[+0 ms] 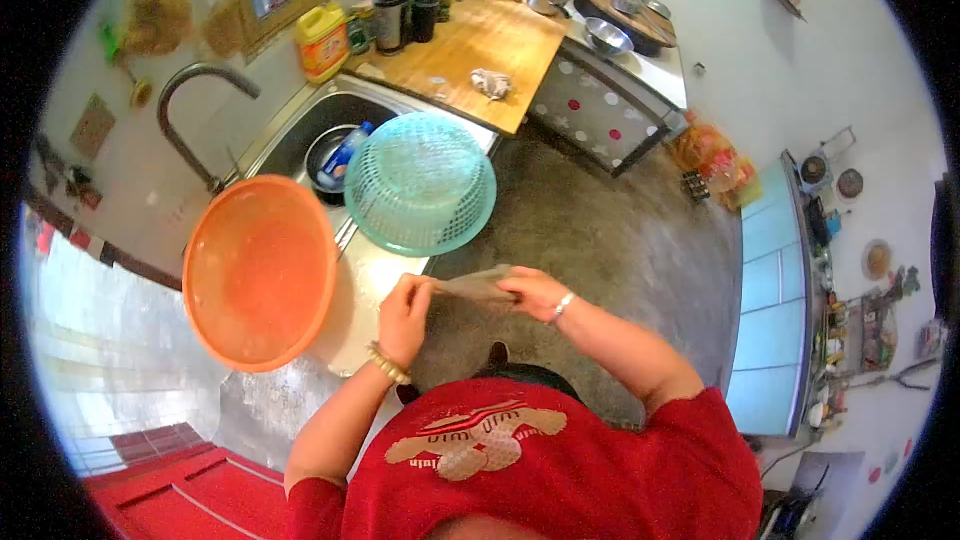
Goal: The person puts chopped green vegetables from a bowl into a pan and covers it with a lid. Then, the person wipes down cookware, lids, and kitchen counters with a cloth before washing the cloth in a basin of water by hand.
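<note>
A thin greyish cloth-like piece (475,287) is stretched between my two hands, in front of my red shirt and above the grey floor. My left hand (405,312), with a beaded bracelet at the wrist, pinches its left end. At the other end, my right hand (532,292) is closed on it, a light band on that wrist. Close by on the left, an orange basin (262,275) rests at the sink's near side. A teal plastic colander (420,183) sits over the sink's right edge, just beyond my hands.
A steel sink (290,135) with a curved faucet (205,70) holds a pot and a blue-labelled bottle. Beyond it stand a wooden board (470,40), a yellow bottle (323,42) and flasks. Bags (715,165) lie on the floor at right, near a pale blue cabinet (770,300).
</note>
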`<state>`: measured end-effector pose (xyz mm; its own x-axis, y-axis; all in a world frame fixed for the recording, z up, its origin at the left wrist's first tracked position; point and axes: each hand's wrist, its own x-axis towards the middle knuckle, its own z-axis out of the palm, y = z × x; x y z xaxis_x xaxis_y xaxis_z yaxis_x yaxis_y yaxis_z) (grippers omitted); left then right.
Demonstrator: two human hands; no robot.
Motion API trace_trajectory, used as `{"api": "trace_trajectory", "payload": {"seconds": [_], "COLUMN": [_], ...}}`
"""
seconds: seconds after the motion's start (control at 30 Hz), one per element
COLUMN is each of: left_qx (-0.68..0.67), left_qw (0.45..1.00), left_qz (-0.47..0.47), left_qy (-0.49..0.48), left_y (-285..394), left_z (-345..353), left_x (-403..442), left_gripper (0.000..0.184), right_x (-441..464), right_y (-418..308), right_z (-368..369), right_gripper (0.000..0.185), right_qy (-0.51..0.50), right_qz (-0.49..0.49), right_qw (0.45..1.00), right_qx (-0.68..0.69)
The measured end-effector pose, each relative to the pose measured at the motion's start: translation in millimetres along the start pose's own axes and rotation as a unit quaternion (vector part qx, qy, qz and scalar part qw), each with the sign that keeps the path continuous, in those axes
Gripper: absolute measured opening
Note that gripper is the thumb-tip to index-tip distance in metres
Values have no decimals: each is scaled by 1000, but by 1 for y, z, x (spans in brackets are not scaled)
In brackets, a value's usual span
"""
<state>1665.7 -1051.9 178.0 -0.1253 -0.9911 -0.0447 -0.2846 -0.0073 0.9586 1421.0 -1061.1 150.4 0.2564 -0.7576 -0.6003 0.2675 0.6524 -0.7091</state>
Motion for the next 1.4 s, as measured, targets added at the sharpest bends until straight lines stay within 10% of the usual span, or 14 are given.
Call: {"api": "trace_trajectory", "payload": {"seconds": [0.17,0.5,0.77,0.87,0.97,1.1,1.2,1.33,1.4], "left_qx": [-268,-216,96,-125,-83,-171,-147,-131,-80], "left_qw": [925,851,953,954,965,951,967,975,974], "left_qz": [-180,-106,-62,-145,-220,-230,-195,-177,-213], "left_qy": [-202,-467,-281,-233,-114,-115,-78,-14,15], "left_y": [-31,32,-30,-104,-23,11,31,82,95], "left_z": [143,412,430,428,427,451,474,494,502], "left_x": [56,107,283,410,507,674,794,906,955], "left_gripper": [17,14,11,7,9,20,35,48,51], "right_x": [-55,-155,-134,-122,-121,-140,-128,-87,-60], "right_y": [-1,4,-27,44,70,110,69,-44,-59], "right_z": [-141,-343,-475,-585,-622,-659,-659,-667,-732], "right_gripper": [26,26,48,35,17,34,39,42,38], "right_qy": [23,120,195,275,335,490,633,625,529], "right_qz": [-76,-293,-364,-315,-320,-60,-53,15,-3], "right_qw": [971,816,836,787,761,693,665,701,604], "right_qx": [223,484,361,453,454,526,393,343,597]}}
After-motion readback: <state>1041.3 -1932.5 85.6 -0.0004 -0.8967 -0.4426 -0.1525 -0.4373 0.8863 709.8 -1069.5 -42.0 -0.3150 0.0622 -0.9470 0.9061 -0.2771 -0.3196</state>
